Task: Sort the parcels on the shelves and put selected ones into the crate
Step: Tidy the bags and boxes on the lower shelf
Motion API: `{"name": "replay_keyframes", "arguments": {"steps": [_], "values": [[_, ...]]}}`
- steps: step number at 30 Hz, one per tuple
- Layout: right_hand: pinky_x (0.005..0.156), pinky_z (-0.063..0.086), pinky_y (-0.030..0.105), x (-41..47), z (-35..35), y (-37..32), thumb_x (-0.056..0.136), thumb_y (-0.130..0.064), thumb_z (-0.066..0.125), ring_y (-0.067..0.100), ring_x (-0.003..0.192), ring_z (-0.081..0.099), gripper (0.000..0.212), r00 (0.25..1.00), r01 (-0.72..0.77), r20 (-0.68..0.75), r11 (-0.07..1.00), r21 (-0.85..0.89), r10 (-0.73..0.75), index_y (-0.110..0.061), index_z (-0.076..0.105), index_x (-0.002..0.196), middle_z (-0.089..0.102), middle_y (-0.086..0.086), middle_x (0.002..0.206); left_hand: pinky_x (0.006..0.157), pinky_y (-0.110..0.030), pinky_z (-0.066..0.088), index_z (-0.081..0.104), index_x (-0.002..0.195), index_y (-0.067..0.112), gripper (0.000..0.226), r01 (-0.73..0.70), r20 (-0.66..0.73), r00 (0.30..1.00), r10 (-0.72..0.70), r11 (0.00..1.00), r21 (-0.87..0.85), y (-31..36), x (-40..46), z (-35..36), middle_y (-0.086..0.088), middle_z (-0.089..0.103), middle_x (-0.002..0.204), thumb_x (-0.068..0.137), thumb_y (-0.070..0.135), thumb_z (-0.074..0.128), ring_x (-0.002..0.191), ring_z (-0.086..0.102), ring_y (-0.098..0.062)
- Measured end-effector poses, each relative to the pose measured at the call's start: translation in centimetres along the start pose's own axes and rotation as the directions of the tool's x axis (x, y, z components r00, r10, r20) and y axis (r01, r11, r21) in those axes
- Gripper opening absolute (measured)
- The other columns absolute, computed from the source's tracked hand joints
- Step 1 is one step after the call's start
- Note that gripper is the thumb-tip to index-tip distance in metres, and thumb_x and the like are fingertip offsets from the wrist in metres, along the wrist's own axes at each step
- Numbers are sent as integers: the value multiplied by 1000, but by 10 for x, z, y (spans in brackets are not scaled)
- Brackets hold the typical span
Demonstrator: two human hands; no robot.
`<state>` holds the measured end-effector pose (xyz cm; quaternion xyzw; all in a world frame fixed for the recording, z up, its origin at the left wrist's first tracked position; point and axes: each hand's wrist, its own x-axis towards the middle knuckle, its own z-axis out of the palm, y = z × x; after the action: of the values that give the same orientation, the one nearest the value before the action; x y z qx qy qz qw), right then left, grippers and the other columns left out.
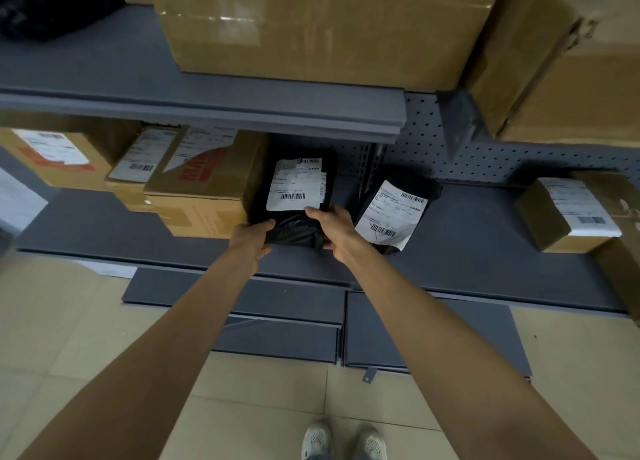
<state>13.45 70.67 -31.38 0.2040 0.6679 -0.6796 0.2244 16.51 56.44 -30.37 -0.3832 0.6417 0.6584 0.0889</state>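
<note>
At the far left of the grey metal lower shelf [104,227], 3 brown cardboard boxes with white shipping labels [194,189] stand packed side by side; the leftmost is cut off by the frame edge, and the print on all the labels is too blurred to read. Above them, a crumpled black bag [45,5] lies on the grey upper shelf [207,99], only partly in view.

The left hand [251,239] grips the near left corner of the black plastic mailer parcel with a white barcode label [296,196], thumb on top; its fingers are hidden beneath the bag. This parcel sits on the lower shelf, touching the rightmost of the 3 boxes. The right hand [334,231] holds the parcel's near right edge, thumb across the top by the label, fingers curled out of sight underneath.

Just beside it to the right, a second black mailer with a torn white label [394,213] leans tilted on the same shelf. Overhead, a large taped brown carton [322,26] is cropped at the top. Farther right, well apart, a small brown box with a white label [568,213] sits near the frame edge, under another big carton [571,64] that is cut off. Below, 2 pale shoes [343,442] stand on beige floor tiles [86,321].
</note>
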Motion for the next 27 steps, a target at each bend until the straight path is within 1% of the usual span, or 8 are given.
{"name": "replay_keyframes", "arguments": {"steps": [2,7,12,15,17,20,24,27], "values": [[103,44,42,7,5,2,90,-29,67,24,121,54,51,1000,13,-16,1000,4,-12,-13,49,135,58,4,133,85,-28,52,55,126,1,37,45,-23,999,-46,999,-29,1,7,4,-13,58,128,93,14,63,98,59,-25],[110,37,35,16,18,4,98,-31,54,25,131,47,53,1000,27,-10,996,-81,-28,-12,40,146,49,5,144,86,-31,53,52,130,4,35,70,-114,991,-67,997,20,-4,22,19,-7,52,117,95,11,56,105,57,-27],[101,42,26,5,12,-11,97,-27,56,20,121,54,51,994,86,-54,988,-125,-94,-10,44,144,54,1,138,107,-41,39,41,139,5,72,144,-319,943,-94,980,137,-28,62,31,-16,38,144,76,34,62,128,41,-34],[91,36,21,-7,-15,-39,96,-18,55,17,116,52,42,962,206,-162,973,-102,-220,-6,51,137,58,3,129,106,-36,29,35,135,3,56,15,-468,873,138,951,309,0,-5,51,-17,31,142,88,23,59,130,32,-32],[87,37,21,-14,-42,-54,95,-15,55,20,111,55,32,918,254,-281,959,-128,-281,-7,60,126,62,8,123,104,-38,30,41,133,8,47,-204,-376,856,355,900,385,8,-28,66,-15,36,139,90,18,58,129,33,-32],[70,39,25,-13,-86,-60,94,-11,51,22,84,53,15,819,240,-484,950,-198,-308,-8,63,86,60,4,85,88,-31,43,59,114,10,24,-512,-60,822,567,780,359,10,-33,87,-8,58,119,91,6,51,110,53,-23],[70,39,29,-10,-136,-37,96,-19,50,25,87,55,22,811,-13,-570,969,-247,-134,-3,63,104,54,9,92,78,-21,38,58,122,9,29,-523,313,851,421,732,437,8,-27,126,-7,64,115,93,13,55,103,58,-18],[81,48,38,-6,-147,-12,94,-22,58,25,91,50,38,867,-151,-488,986,-75,96,-1,57,126,59,13,112,77,-25,39,51,131,8,41,-437,386,888,249,719,541,-3,-17,146,-10,61,124,91,16,58,106,57,-23]]}}
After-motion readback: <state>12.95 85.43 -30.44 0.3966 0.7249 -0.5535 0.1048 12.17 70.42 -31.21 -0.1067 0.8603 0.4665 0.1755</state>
